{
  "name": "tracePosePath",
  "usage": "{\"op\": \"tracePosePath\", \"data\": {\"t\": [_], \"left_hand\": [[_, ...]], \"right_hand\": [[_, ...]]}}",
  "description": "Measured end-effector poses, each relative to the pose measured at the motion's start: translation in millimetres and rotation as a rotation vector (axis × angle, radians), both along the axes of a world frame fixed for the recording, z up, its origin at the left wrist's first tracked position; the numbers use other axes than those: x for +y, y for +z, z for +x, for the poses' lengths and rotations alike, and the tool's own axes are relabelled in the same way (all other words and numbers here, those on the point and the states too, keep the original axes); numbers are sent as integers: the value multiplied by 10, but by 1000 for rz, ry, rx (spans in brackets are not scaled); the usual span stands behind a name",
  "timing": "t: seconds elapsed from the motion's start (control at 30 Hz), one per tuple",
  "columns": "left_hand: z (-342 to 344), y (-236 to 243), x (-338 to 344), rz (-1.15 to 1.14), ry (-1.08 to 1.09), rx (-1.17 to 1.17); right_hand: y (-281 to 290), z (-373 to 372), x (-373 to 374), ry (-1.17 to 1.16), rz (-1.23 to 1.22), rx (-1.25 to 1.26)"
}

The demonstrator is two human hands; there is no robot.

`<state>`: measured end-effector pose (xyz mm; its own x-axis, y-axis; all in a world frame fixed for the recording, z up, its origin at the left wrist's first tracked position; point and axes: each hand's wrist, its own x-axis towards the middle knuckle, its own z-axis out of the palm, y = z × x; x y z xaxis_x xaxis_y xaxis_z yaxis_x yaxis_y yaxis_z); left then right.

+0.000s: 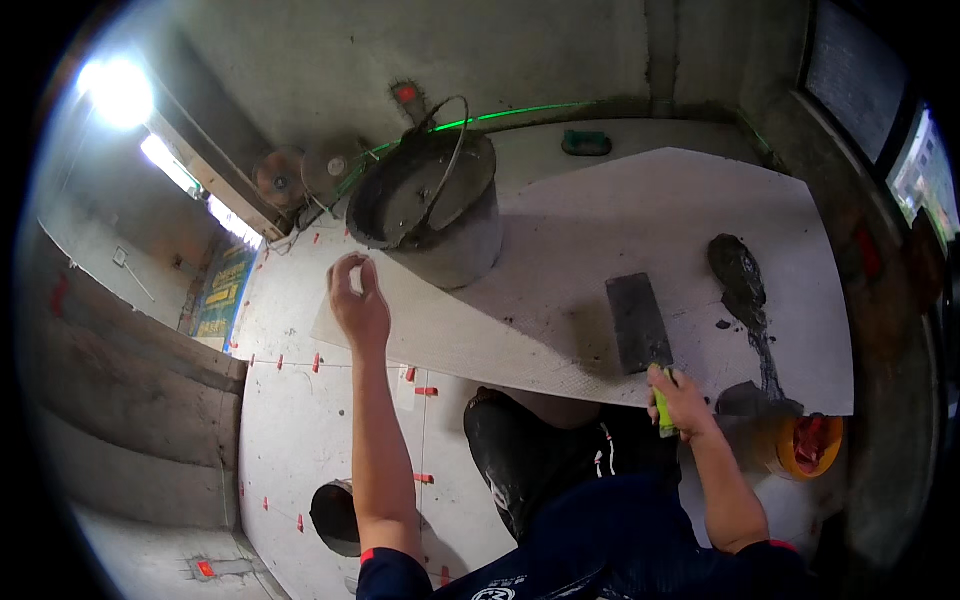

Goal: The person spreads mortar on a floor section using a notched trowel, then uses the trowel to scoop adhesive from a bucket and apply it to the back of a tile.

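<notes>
Head view: a grey bucket [470,255] is hiding part of the pale slab [560,240] at the far left, near my left hand [360,305], which is hanging half-curled and free. A dark mortar smear [740,280] is lying along the slab's right side; an orange bucket [773,442] is sitting beside the near right corner. My right hand [684,408] is gripping the trowel [640,325] over the slab's near edge, its rectangular grey blade pointing away from its yellow-green handle.

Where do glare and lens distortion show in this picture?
In the head view, the bright light burns out to white at upper left; in the head view, the pale slab has a bowed right edge, and corners go black; in the head view, the trowel looks fairly sharp.
</notes>
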<state>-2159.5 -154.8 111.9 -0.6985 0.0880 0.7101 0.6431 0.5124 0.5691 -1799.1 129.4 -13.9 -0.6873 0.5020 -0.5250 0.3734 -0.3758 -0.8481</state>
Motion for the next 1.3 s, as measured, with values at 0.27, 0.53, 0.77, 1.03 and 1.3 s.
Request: {"op": "tracePosePath", "data": {"t": [0.27,0.53,0.77,1.03,1.3], "left_hand": [[-370,846,2029,-496,-24,192],[-1421,1087,1423,-554,269,267],[-2357,-69,57,266,187,-898],[-2596,-182,-92,258,84,-818],[-2611,-202,-205,285,63,-948]], "right_hand": [[74,17,44,165,24,-7],[131,289,294,297,89,-92],[456,-361,750,398,752,21],[1516,-2642,499,493,1341,276],[1130,-3488,562,498,1217,295]]}}
